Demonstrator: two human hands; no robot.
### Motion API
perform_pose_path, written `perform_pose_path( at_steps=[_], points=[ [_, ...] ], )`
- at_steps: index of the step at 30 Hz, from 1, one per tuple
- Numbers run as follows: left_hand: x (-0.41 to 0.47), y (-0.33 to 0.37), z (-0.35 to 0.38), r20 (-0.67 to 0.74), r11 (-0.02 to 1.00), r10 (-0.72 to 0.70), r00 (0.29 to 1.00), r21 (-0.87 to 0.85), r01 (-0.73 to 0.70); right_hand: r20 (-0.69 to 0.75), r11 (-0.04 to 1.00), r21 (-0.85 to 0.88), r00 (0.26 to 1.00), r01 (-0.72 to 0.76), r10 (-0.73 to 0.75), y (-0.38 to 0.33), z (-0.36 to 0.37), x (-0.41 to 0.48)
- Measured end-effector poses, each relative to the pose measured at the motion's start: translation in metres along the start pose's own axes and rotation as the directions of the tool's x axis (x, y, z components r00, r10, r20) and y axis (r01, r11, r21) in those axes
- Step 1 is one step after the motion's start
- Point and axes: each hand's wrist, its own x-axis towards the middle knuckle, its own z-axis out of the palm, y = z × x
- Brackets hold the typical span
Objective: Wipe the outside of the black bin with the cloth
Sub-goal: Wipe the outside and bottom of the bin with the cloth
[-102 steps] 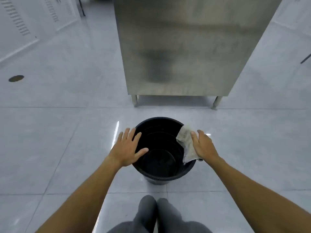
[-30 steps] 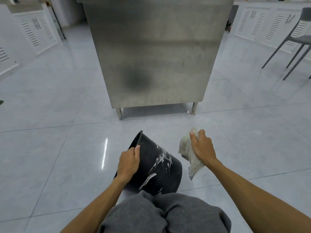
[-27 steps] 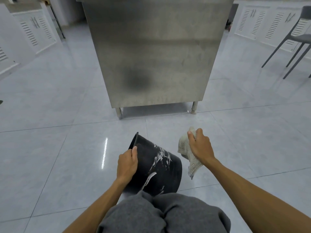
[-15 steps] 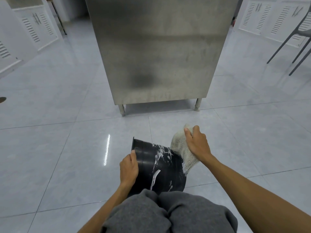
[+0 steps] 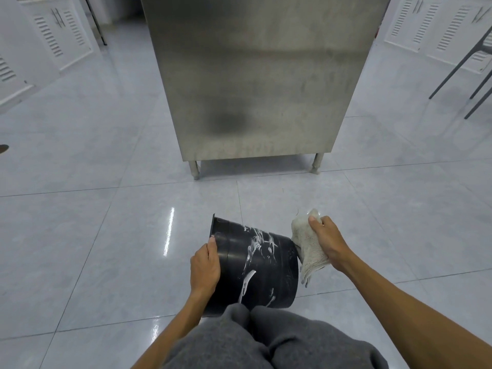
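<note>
Plainly gripping the tipped black bin (image 5: 261,272) near its rim with left hand (image 5: 205,265). Clutching cloth (image 5: 306,249) in right hand (image 5: 326,239), touching the bin's base.

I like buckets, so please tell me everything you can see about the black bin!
The black bin is round, smooth and looks like plastic, with ridged bands near its rim and white smears across its side. It is tipped over, mouth pointing left, bottom pointing right, just past the person's grey-trousered knees, which hide its near edge. The left hand grips the rim end. The pale cloth, held in the right hand, touches the bottom end.
</note>
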Motion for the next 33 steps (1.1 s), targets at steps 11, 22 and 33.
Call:
perform_pose_path(
  at_steps=[11,22,33],
  points=[
    [0.006,-0.006,0.003,0.011,1.000,-0.003,1.000,-0.016,0.004,0.163,0.984,-0.121,0.981,0.127,-0.107,0.004,0.080,-0.005],
    [0.013,-0.005,0.003,0.049,0.999,0.041,0.998,0.027,-0.042,0.137,0.735,-0.530,0.898,0.424,-0.419,0.040,0.097,-0.001],
    [0.027,-0.003,0.006,0.080,0.992,0.073,0.994,0.099,-0.081,0.160,0.634,-0.625,0.870,0.455,-0.467,0.050,0.122,0.012]
  ],
)
